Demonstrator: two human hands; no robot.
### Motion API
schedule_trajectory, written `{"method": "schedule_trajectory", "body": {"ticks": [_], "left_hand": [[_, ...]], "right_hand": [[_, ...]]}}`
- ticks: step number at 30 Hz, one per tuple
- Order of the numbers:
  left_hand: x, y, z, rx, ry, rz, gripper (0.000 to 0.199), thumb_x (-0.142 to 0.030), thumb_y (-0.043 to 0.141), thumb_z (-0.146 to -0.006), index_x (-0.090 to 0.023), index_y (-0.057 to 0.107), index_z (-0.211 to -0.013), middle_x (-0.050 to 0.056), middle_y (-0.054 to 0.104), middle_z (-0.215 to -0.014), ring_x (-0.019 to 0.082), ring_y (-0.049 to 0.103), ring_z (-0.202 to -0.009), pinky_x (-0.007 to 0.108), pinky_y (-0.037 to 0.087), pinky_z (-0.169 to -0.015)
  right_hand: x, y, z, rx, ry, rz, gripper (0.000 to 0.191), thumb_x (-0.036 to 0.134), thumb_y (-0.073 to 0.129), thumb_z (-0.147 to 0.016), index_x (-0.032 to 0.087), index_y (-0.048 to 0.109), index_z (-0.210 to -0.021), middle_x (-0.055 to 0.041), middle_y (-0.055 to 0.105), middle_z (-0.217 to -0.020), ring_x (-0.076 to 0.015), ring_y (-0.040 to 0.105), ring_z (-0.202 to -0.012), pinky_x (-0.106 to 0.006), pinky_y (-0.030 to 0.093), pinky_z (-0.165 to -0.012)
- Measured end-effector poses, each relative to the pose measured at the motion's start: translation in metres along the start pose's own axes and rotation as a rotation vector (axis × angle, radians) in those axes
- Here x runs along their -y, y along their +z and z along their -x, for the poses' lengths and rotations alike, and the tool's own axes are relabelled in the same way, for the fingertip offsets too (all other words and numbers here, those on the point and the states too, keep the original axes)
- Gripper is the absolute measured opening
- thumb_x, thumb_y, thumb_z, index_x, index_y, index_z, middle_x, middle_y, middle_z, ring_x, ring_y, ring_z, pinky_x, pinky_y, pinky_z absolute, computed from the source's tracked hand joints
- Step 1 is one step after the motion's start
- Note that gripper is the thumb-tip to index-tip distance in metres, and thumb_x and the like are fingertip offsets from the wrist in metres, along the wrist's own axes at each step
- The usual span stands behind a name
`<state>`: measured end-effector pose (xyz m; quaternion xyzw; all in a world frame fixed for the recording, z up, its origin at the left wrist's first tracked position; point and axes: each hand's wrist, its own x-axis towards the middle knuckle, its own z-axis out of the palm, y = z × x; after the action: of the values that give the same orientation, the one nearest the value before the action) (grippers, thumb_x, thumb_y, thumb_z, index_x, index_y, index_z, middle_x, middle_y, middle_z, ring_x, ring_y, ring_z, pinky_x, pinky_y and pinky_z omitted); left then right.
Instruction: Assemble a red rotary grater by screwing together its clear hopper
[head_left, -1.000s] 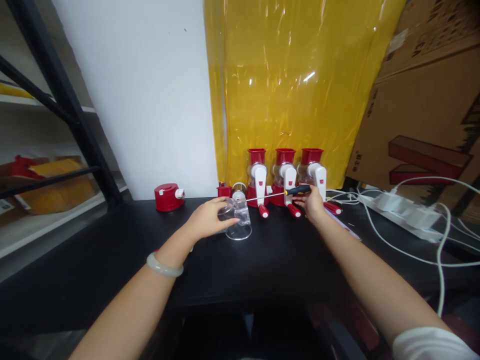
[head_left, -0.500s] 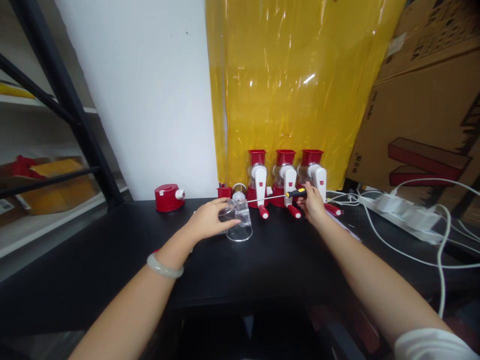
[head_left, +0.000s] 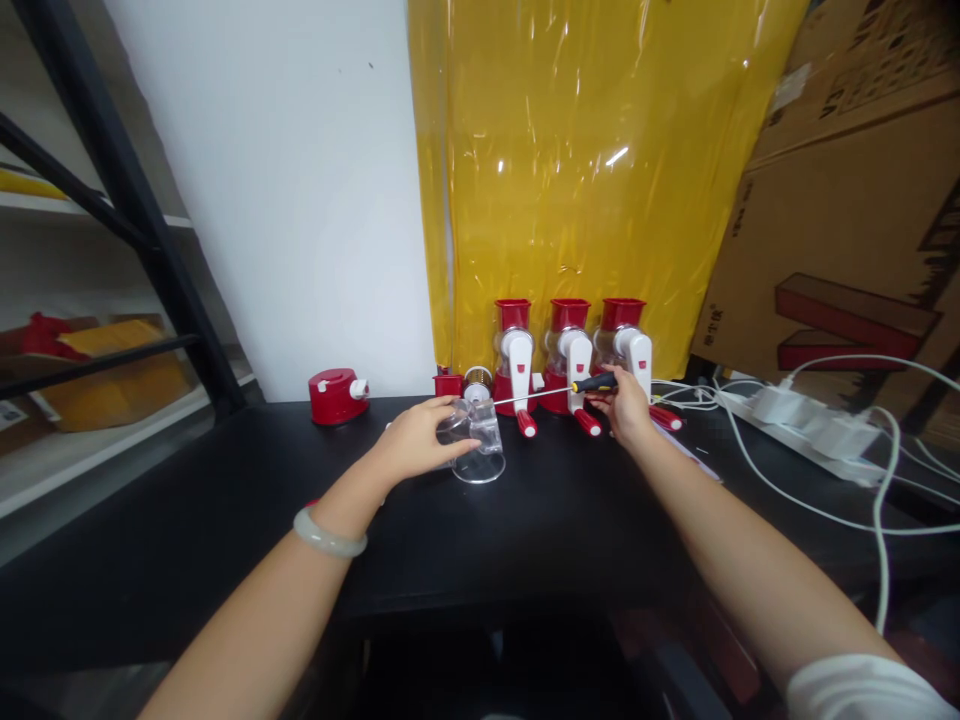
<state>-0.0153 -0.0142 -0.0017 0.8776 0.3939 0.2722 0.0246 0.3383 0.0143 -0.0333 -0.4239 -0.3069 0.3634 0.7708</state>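
My left hand (head_left: 420,437) is closed around a clear plastic grater housing (head_left: 484,440), which lies on its side on the black table. In my right hand (head_left: 626,405) is a screwdriver (head_left: 592,383) with a black and yellow handle, held level. Its thin shaft points left and the tip meets the upper edge of the clear housing; the exact contact point is too small to make out. Just behind the housing sit a metal grater drum (head_left: 478,382) and a small red part (head_left: 448,385).
Three red and white rotary graters (head_left: 571,355) stand in a row at the back. A red grater base (head_left: 338,397) is at the left. White power strips with cables (head_left: 817,430) lie at the right, by a large cardboard box (head_left: 840,240). A shelf (head_left: 112,420) stands far left.
My right hand's fingers have shifted slightly on the screwdriver handle. The left hand and the clear housing stay in place, and the shaft keeps its direction.
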Motion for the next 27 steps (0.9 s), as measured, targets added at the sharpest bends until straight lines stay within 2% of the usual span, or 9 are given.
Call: {"method": "schedule_trajectory", "body": {"ticks": [3,6,10,15,18,21,24,27], "left_hand": [[-0.0003,-0.0001,-0.0001,0.003,-0.007,-0.018,0.053,-0.065,0.067,-0.082,-0.024,0.074,-0.114,0.011,0.061,-0.144,0.033,0.063,-0.125,0.049,0.05,-0.106],[-0.0008,-0.0003,-0.0002,0.009,-0.015,-0.03,0.053,-0.065,0.067,-0.082,-0.023,0.074,-0.115,0.011,0.06,-0.144,0.033,0.063,-0.125,0.047,0.05,-0.105],[-0.001,-0.0002,0.0002,0.013,-0.014,-0.028,0.053,-0.065,0.066,-0.083,-0.023,0.074,-0.115,0.012,0.06,-0.145,0.033,0.062,-0.125,0.048,0.051,-0.105],[-0.0005,0.0,0.0005,0.005,-0.017,-0.013,0.053,-0.064,0.067,-0.082,-0.024,0.074,-0.116,0.012,0.06,-0.144,0.034,0.064,-0.123,0.05,0.052,-0.103],[-0.0005,0.0001,-0.0001,0.005,-0.006,-0.011,0.053,-0.064,0.068,-0.082,-0.024,0.074,-0.115,0.012,0.06,-0.144,0.034,0.063,-0.124,0.051,0.051,-0.104],[-0.0006,0.0,-0.0007,-0.001,0.001,-0.006,0.052,-0.063,0.068,-0.081,-0.023,0.075,-0.113,0.012,0.061,-0.143,0.034,0.063,-0.124,0.051,0.051,-0.104],[-0.0003,0.0002,-0.0009,-0.004,-0.007,-0.007,0.052,-0.064,0.068,-0.081,-0.023,0.075,-0.113,0.012,0.062,-0.143,0.034,0.063,-0.124,0.051,0.051,-0.104],[0.0002,0.0005,-0.0006,0.001,-0.004,-0.016,0.053,-0.065,0.068,-0.082,-0.024,0.075,-0.115,0.012,0.061,-0.143,0.034,0.062,-0.125,0.05,0.05,-0.105]], "right_hand": [[-0.0013,0.0012,0.0007,-0.019,-0.049,0.062,0.031,0.052,0.057,-0.091,0.022,0.057,-0.099,0.007,0.054,-0.049,-0.0111,0.052,-0.037,-0.02,0.043,-0.041],[-0.0023,0.0003,0.0,-0.031,-0.045,0.084,0.036,0.057,0.049,-0.093,0.022,0.058,-0.095,0.0055,0.053,-0.048,-0.012,0.052,-0.036,-0.021,0.042,-0.039],[-0.0009,-0.0015,-0.0018,-0.013,0.005,-0.002,0.031,0.043,0.037,-0.094,0.022,0.059,-0.097,0.0006,0.064,-0.062,-0.0153,0.063,-0.046,-0.023,0.045,-0.042],[0.0012,-0.0011,-0.0013,0.003,0.034,-0.055,0.022,0.029,0.039,-0.091,0.022,0.059,-0.098,0.0014,0.065,-0.066,-0.014,0.064,-0.05,-0.022,0.046,-0.044],[-0.0013,-0.0001,-0.0001,0.023,0.02,-0.047,0.018,0.039,0.05,-0.092,0.023,0.057,-0.1,0.0029,0.063,-0.063,-0.0125,0.06,-0.044,-0.021,0.045,-0.042],[-0.0044,0.0012,0.0014,0.008,-0.026,-0.013,0.029,0.052,0.059,-0.09,0.024,0.054,-0.098,0.0065,0.056,-0.053,-0.0109,0.052,-0.037,-0.02,0.043,-0.04],[-0.006,0.0023,0.0021,-0.029,-0.048,0.018,0.03,0.054,0.054,-0.092,0.024,0.052,-0.093,0.0088,0.047,-0.045,-0.0106,0.046,-0.034,-0.02,0.041,-0.039],[-0.0068,0.0016,0.0009,-0.03,0.005,-0.013,0.03,0.051,0.041,-0.095,0.023,0.052,-0.092,0.0041,0.056,-0.05,-0.0124,0.051,-0.037,-0.021,0.041,-0.039]]}}
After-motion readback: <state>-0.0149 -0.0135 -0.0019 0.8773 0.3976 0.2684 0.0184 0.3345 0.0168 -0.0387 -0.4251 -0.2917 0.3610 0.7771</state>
